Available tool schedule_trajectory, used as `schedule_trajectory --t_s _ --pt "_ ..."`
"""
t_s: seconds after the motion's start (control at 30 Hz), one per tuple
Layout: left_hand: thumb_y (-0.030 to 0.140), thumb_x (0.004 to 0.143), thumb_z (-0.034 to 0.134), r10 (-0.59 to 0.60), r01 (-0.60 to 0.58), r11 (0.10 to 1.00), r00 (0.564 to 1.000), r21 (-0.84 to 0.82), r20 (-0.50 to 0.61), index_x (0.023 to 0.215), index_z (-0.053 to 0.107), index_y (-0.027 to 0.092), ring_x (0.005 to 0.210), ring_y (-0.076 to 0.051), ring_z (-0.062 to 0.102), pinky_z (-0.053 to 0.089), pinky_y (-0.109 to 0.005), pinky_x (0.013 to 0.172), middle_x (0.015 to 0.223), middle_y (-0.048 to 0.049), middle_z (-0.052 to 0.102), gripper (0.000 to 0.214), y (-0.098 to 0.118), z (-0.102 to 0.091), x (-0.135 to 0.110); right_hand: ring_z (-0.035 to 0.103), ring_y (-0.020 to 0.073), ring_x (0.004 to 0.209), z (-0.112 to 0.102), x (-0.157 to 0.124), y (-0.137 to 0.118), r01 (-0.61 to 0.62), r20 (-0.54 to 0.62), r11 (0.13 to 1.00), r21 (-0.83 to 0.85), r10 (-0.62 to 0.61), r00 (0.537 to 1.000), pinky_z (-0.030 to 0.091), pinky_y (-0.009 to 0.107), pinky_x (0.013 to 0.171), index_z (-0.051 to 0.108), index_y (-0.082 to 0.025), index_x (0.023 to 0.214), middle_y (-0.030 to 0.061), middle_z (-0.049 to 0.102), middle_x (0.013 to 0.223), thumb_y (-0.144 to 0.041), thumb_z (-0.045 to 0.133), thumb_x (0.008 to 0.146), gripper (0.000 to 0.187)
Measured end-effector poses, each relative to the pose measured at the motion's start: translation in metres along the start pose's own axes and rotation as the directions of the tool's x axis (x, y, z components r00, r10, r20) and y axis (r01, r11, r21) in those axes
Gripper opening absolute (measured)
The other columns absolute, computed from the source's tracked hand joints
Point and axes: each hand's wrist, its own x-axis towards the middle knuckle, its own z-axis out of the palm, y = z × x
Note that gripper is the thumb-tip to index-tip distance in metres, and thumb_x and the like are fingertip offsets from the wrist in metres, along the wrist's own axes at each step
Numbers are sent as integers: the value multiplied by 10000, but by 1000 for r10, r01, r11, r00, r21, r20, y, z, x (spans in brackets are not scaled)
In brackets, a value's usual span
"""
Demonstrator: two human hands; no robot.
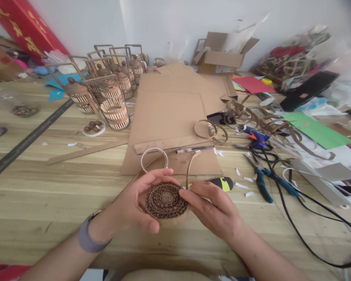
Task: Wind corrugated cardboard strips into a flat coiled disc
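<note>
Between my hands is a round coil of corrugated cardboard strip, its wound edge facing up. My left hand curves around its left side, thumb at the front and fingers behind. At the right rim, my right hand pinches the coil's edge with thumb and forefinger. A loose strip end rises from the coil near those fingertips. Just beyond the coil a white ring rests on flat cardboard. Partly hidden behind my right hand lies a black and yellow tool handle.
Small slatted baskets with tall handles stand at the back left, beside a dish of brown balls. On the right are pliers, a blue glue gun, a black cable and curled strips. An open box stands behind.
</note>
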Motion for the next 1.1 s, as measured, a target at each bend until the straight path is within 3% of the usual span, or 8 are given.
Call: schedule_trajectory --t_s 0.27,0.5,0.6,0.7,0.9,1.0,1.1 --pt "423 587 936 -30 35 997 997 -71 70 1380 538 271 1214 -321 613 464 -469 1055 1312 -128 630 900 5 2 -1 644 115 644 4 5 -5 -5 -61 996 87 10 998 552 218 590 679 -202 1034 -9 661 735 -163 607 959 111" --pt "437 560 945 -29 24 985 999 -172 -25 1322 588 277 1184 -312 640 503 -441 1007 1280 -114 656 857 -1 3 7 670 139 712 -5 -1 -4 84 -42 994 -75 -88 995 583 247 659 645 -155 1163 17 708 820 3 600 895 313" --pt "478 540 942 -44 42 983 999 -177 -9 1315 594 248 1160 -322 654 499 -446 1006 1239 -125 678 880 -2 3 7 684 152 751 -7 -3 -5 81 15 997 -4 -81 997 597 269 691 601 -162 1260 25 715 866 -15 559 920 372" --pt "501 523 941 -72 76 984 997 -162 33 1322 589 231 1174 -330 647 482 -450 1026 1237 -131 685 914 1 3 6 678 133 750 -5 -5 -3 46 47 993 111 -52 998 585 254 683 589 -194 1275 17 702 886 -42 517 953 364" --pt "520 527 932 -116 126 981 990 -145 76 1337 582 235 1181 -322 646 479 -443 1030 1230 -116 695 927 10 7 4 644 107 660 2 -6 -1 -15 -15 992 127 17 1000 550 221 630 634 -202 1117 -14 680 774 -95 573 953 206" --pt "549 515 926 -139 138 979 990 -149 4 1333 573 242 1150 -325 662 485 -459 1015 1193 -110 711 943 7 8 6 654 116 660 -3 -4 2 -23 38 999 29 22 999 553 228 628 651 -198 1074 -1 701 773 -102 568 958 172" --pt "608 529 895 -144 133 989 966 -69 -214 1310 580 234 1125 -313 661 488 -454 1000 1198 -111 704 921 2 8 10 681 146 724 -9 -3 9 35 -15 989 -140 -37 999 566 257 672 653 -191 1125 33 732 847 -65 574 942 236"
